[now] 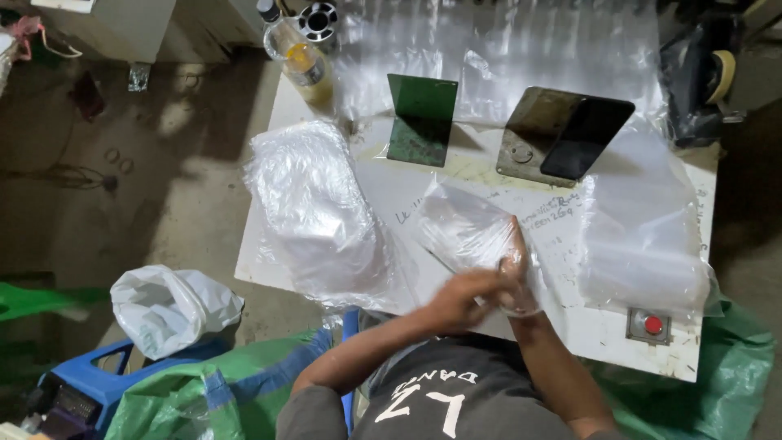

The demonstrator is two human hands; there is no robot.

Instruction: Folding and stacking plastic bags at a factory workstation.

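I record both hands at lower centre of the frame, over the near edge of the white table [383, 191]. The left hand [460, 297] lies across the wrist of the right hand [516, 273], fingers curled and pressed together at the mouth of a clear plastic bag [466, 226]. The right hand sits inside that bag; its fingers point up the frame, close together. The bag lies flat on the table, centre of the frame.

To its left I note a tall stack of clear bags [314, 208]; to the right, a flatter pile of bags [643, 236] above a red push button [652, 325]. A green plate [422, 120] and a dark plate [564, 134] stand upper centre. A bottle [300, 55] sits upper left.
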